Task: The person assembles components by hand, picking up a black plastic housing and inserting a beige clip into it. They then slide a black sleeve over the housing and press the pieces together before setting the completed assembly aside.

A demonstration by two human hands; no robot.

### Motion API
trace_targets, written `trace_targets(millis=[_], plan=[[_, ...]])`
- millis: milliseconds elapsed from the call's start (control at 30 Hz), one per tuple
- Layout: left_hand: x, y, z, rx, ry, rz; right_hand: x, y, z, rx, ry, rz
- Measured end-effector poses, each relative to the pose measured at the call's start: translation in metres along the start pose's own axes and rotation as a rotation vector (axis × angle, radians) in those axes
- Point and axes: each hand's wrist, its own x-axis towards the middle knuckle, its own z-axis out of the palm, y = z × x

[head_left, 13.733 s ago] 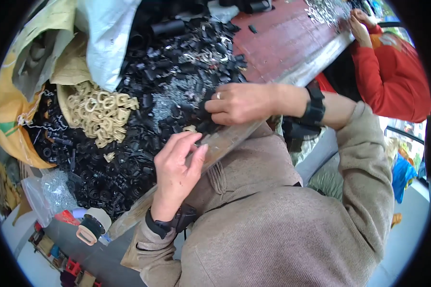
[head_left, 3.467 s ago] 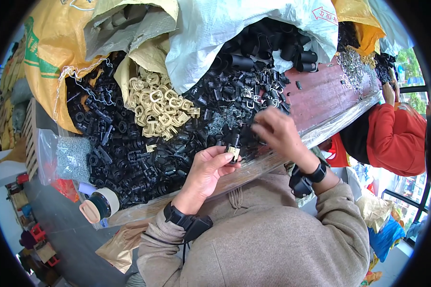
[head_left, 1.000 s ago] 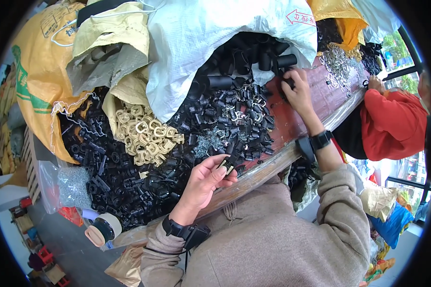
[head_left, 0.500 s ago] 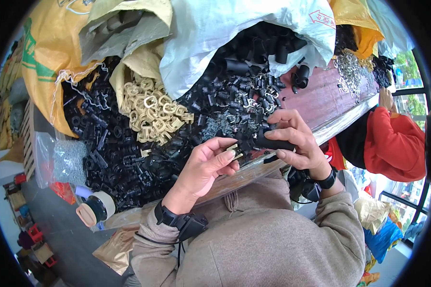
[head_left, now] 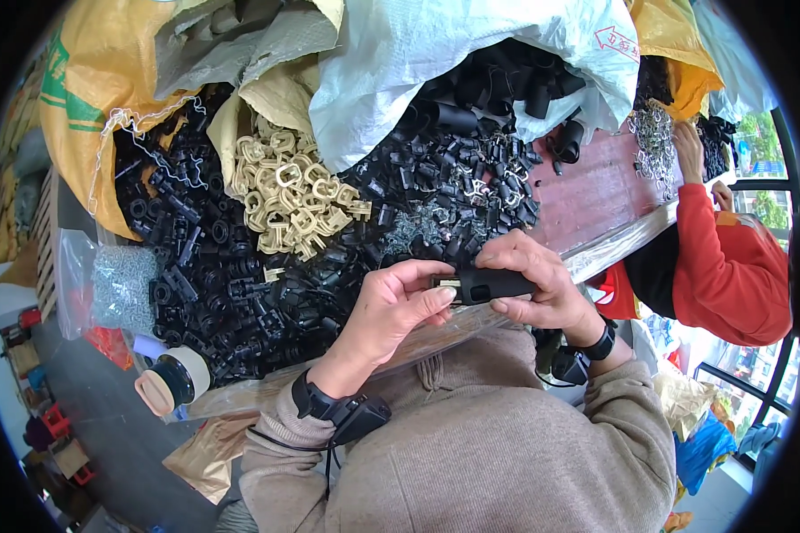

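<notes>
First come a clear bag [head_left: 124, 289], a cup [head_left: 178, 377] and black parts [head_left: 231, 315], then cream rings [head_left: 302, 213]; the left hand [head_left: 384, 318] pinches a small part [head_left: 447, 285] at the end of a black tube [head_left: 502, 284], which the half-closed right hand [head_left: 551, 289] grips by the near edge of the surface [head_left: 587, 195]

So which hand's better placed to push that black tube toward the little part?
The right hand, I'd judge: it grips the black tube around its right end. The left hand pinches the little part at the tube's left end, so it seems better suited to steadying.
</notes>
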Motion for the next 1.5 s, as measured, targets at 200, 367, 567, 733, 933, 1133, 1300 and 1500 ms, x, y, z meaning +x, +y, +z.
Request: trace_targets(millis=[200,367,567,733,933,1133,1300,1500], plan=[[0.002,-0.011,0.002,0.070,0.051,0.038,-0.006,0.001,0.012,-0.085,0.036,0.039],[0.006,-0.015,-0.002,0.052,0.083,0.049,-0.009,-0.006,0.019,0.110,0.138,0.386],[0.009,-0.013,-0.008,-0.073,0.074,-0.083,-0.009,-0.001,0.020,-0.110,0.078,0.117],[0.009,-0.012,-0.004,-0.048,0.040,-0.121,-0.016,0.002,0.029,-0.131,0.117,0.117],[0.008,-0.008,0.002,0.083,0.042,-0.086,-0.014,0.004,0.036,-0.096,0.153,0.167],[0.008,-0.023,-0.002,0.175,0.092,0.057,-0.004,0.005,0.034,-0.012,0.098,0.300],[0.005,-0.022,-0.010,0.242,0.035,0.157,0.007,0.014,0.009,-0.130,-0.130,0.009],[0.005,-0.018,-0.002,0.653,-0.051,0.117,0.019,-0.003,0.022,0.139,-0.154,0.234]])
